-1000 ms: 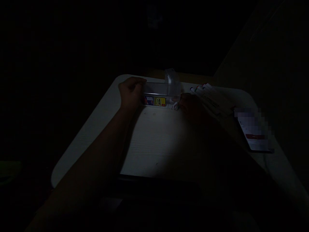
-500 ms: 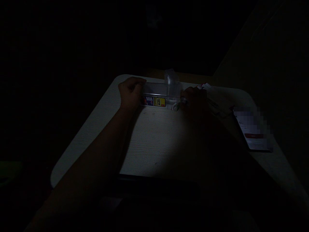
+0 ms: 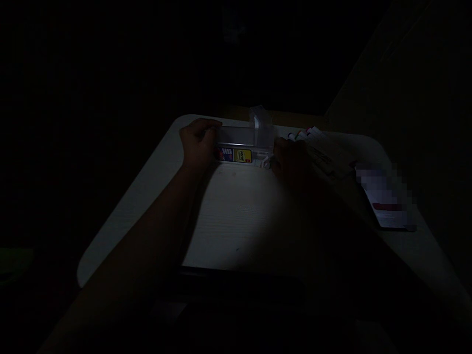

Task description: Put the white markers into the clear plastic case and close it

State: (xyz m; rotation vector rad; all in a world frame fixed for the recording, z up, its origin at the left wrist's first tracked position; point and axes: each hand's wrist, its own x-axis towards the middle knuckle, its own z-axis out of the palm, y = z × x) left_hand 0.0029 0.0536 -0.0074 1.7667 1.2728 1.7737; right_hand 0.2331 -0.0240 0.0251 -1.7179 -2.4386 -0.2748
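A clear plastic case [image 3: 236, 136] with a blue and yellow label lies on its side on the white table [image 3: 228, 216]. Its clear flap lid [image 3: 261, 118] stands up at the right end. My left hand [image 3: 198, 140] is wrapped round the case's left end. At the right end, my right hand [image 3: 289, 155] is curled close against the opening, deep in shadow. Whatever its fingers hold is hidden. A small pale piece [image 3: 266, 161] shows at the case's lower right corner, too dim to name.
Several markers [image 3: 313, 132] with coloured ends lie side by side just right of my right hand. A phone [image 3: 383, 201] with a lit, partly blurred screen rests near the table's right edge. The surroundings are very dark.
My right hand has shifted slightly left, closer to the case's right end, and more of the marker ends now show behind it. The left hand keeps its hold in place.
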